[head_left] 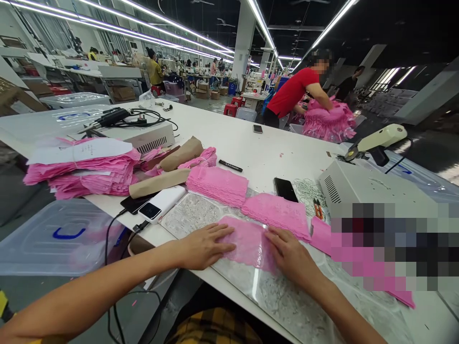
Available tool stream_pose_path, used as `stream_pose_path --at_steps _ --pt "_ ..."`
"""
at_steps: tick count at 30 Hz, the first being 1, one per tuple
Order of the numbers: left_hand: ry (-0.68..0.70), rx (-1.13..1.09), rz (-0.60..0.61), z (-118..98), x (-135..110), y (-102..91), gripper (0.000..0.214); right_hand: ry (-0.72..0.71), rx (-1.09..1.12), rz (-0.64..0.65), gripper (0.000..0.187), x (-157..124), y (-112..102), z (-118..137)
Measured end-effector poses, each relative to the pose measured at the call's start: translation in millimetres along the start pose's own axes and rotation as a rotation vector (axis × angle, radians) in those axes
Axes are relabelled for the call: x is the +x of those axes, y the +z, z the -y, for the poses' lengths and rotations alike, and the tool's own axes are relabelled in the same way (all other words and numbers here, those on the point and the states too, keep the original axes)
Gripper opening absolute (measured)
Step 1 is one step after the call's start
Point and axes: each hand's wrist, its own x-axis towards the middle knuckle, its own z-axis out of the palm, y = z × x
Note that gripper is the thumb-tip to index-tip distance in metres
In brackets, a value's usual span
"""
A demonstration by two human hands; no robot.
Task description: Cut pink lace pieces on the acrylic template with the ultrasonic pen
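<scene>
A thin pink fabric piece (244, 241) lies flat on the grey marbled slab in front of me. My left hand (206, 246) rests on its left edge, fingers stretched out and a little apart. On the right edge lies my right hand (292, 253), its fingers extended over the cloth and its thumb mostly hidden. A shiny strip crosses the cloth beside the right fingers; I cannot tell whether it is clear film or reflected light. Just behind are two neat pink fabric stacks, one to the left (217, 185) and one to the right (276, 212).
Bundled pink pieces (86, 167) are piled at the left. A power bank (163, 203), a black marker (230, 166), a phone (285, 189), white string loops (308, 193) and orange-handled snips (318, 209) surround the stacks. A grey box (373, 188) stands right. Across the table, a person in red (294, 93) handles pink cloth.
</scene>
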Motion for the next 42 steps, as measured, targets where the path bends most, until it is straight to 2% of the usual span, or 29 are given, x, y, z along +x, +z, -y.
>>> stream_pose_path --at_steps 2,5,8,12,15,19,22,24,28,42 --pt "0.007 -0.016 0.025 2.9 -0.2 -2.1 0.037 0.109 0.061 -0.034 0.03 0.9 -1.4 -18.2" --pt "0.019 -0.043 0.045 5.4 -0.9 -6.0 0.037 0.2 0.143 -0.07 0.026 8.6 -6.6 -36.4" --pt "0.044 -0.072 0.068 7.7 -0.1 -12.3 0.034 0.229 0.157 -0.082 0.025 24.9 -5.3 -44.1" --pt "0.04 -0.066 0.094 14.2 13.5 -23.2 0.026 0.221 0.208 -0.059 0.024 49.5 9.7 -46.5" --pt "-0.083 -0.018 0.093 24.4 41.9 -27.7 0.021 0.219 0.245 -0.042 0.021 59.6 21.8 -48.1" --pt "-0.225 0.035 0.057 46.5 94.2 -24.2 0.023 0.246 0.276 -0.052 0.022 60.8 29.2 -52.8" --pt "-0.262 0.057 0.094 62.0 125.4 -17.6 0.011 0.26 0.283 -0.062 0.023 58.8 29.2 -54.3" --pt "-0.264 0.066 0.131 68.9 137.3 -13.5 0.014 0.27 0.285 -0.068 0.024 57.8 28.6 -53.7" --pt "-0.262 0.084 0.181 75.7 144.1 -8.9 0.028 0.284 0.301 -0.081 0.026 57.1 28.5 -52.3" --pt "-0.26 0.15 0.193 73.7 148.7 -6.2 0.028 0.314 0.374 -0.078 0.025 57.5 26.2 -54.3"
